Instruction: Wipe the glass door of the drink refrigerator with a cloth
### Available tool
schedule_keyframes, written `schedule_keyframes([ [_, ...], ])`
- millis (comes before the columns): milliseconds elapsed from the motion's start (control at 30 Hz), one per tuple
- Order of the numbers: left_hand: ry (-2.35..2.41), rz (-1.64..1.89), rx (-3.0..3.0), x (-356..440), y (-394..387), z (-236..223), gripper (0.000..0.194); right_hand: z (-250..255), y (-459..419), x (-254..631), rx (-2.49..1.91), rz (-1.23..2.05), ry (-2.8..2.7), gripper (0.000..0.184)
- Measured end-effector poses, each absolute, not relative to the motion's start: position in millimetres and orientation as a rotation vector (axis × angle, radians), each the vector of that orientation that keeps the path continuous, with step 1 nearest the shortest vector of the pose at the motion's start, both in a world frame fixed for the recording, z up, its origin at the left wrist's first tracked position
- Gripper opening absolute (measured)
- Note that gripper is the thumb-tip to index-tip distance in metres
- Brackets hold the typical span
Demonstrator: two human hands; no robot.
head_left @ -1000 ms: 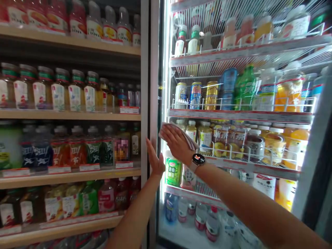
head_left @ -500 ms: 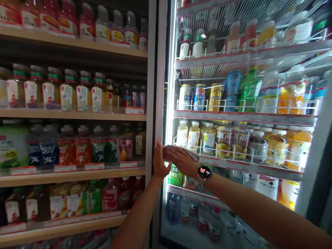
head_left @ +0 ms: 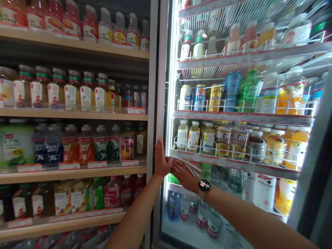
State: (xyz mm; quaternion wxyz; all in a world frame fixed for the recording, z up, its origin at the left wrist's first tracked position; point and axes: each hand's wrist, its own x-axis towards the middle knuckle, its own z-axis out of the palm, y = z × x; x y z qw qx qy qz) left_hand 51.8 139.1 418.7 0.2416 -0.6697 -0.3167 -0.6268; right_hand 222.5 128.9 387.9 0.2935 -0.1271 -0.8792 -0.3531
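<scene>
One cloth (head_left: 193,168) slants lengthwise down-rt behind R hand (head_left: 183,174), fingers flat, tog.

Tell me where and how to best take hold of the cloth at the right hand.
I'd pinch the striped edge of the cloth, coming from above and a little to the right. That edge sticks out above the right hand toward the wrist, while the hand hides the lower part and the left hand crowds the other end.

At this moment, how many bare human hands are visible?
2. The left hand is at the grey metal door frame; the right hand is over a pale striped cloth at the glass door. No others show.
</scene>
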Motion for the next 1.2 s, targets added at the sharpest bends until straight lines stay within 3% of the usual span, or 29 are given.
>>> schedule_keyframes([
  [133, -0.983, -1.517, -1.84, 62.1, 132.5, 435.0, 0.075, 374.4, 113.6, 257.5, -0.252, -0.969, -2.49, 0.064],
  [367, -0.989, -1.482, -1.735, 86.4, 144.0, 459.7, 0.073, 549.9, 105.2, 294.5, -0.667, -1.152, -2.11, 0.056],
  [467, -0.983, -1.477, -1.714, 88.3, 146.0, 458.2, 0.072, 580.7, 104.5, 296.1, -0.782, -1.148, -1.945, 0.057],
  [567, -0.969, -1.479, -1.712, 87.7, 145.1, 456.4, 0.069, 537.7, 108.1, 287.9, -0.733, -1.121, -2.039, 0.063],
  [767, -0.975, -1.507, -1.715, 87.5, 146.1, 455.9, 0.06, 362.8, 107.1, 276.3, -0.543, -0.979, -2.281, 0.078],
  [867, -0.97, -1.494, -1.71, 86.5, 148.1, 455.2, 0.06, 329.3, 104.0, 280.9, -0.48, -0.934, -2.363, 0.083],
  [967, -0.981, -1.477, -1.707, 85.6, 149.1, 454.6, 0.06, 365.0, 104.3, 286.5, -0.45, -0.969, -2.387, 0.076],
  [1200, -0.986, -1.497, -1.709, 87.2, 146.1, 455.4, 0.06, 549.5, 112.2, 273.6, -0.656, -1.1, -2.079, 0.061],
])
